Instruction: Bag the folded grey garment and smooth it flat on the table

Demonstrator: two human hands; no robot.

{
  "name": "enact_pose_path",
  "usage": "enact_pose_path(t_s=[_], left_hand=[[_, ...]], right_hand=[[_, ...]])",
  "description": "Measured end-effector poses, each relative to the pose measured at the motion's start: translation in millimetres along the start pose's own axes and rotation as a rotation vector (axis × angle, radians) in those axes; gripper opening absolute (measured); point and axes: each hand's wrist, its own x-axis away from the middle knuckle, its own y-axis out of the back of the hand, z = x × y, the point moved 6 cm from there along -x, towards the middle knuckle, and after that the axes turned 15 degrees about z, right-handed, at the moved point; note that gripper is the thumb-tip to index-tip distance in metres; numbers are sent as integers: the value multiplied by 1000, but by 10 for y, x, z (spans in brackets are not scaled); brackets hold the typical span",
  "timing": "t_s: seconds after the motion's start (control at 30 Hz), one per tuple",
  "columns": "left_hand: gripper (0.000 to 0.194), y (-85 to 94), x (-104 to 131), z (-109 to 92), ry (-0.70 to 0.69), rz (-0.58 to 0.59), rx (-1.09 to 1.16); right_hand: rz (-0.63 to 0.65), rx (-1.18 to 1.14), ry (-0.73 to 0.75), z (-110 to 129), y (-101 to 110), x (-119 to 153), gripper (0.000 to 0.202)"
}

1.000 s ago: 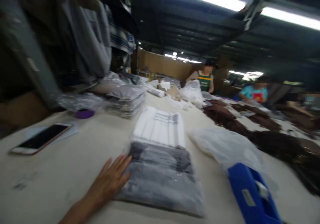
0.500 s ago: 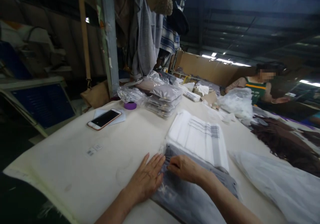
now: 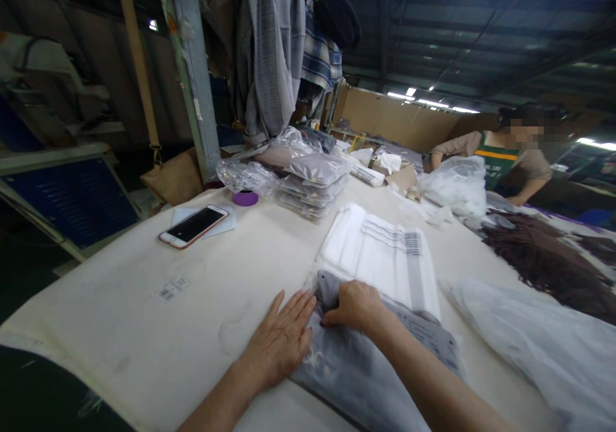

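A grey folded garment in a clear plastic bag (image 3: 366,374) lies on the cream table (image 3: 144,316) in front of me. My left hand (image 3: 282,342) rests flat, fingers spread, on the bag's left edge. My right hand (image 3: 353,305) is curled at the bag's far end, pinching the plastic flap there. Just beyond the bag lies a stack of white folded bags with a grey printed strip (image 3: 380,259).
A phone (image 3: 193,225) lies on paper at the left, with purple tape (image 3: 245,198) and a pile of bagged grey garments (image 3: 315,185) behind. Loose plastic bags (image 3: 534,342) lie right, dark brown cloth (image 3: 543,259) beyond. A person (image 3: 500,159) works at the far side. Clothes hang on a post (image 3: 192,79).
The view swung left and down. My right hand came in and took hold of the bag's far end; my left hand stays flat on the bag's left edge.
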Motion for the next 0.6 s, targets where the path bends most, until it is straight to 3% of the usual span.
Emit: enact_pose_path(t_s=[0.07,0.13,0.2,0.27,0.33,0.4,0.47,0.53,0.6], left_hand=[[49,8,4,-6,1,-5,-9],[49,21,0,-6,6,-3,-15],[49,35,-7,-4,8,-2,-16],[48,42,-9,2,12,-10,-19],[48,34,0,2,5,-26,-39],[47,14,15,2,-1,-70,-84],[49,-12,23,6,-13,-145,-150],[52,-33,16,23,-32,-248,-229],[57,-58,3,52,-71,-349,-307]], right_hand=[[-5,-15,-57,-205,13,39,45],[-18,-30,-83,-353,25,120,36],[-86,-38,-76,-372,10,248,27],[-178,-29,-13,-231,-104,383,23],[-325,16,150,38,-325,477,27],[-764,167,481,364,-552,645,38],[-1075,266,588,446,-857,666,56],[-1200,321,588,374,-1094,569,39],[-1141,366,558,237,-1245,458,22]])
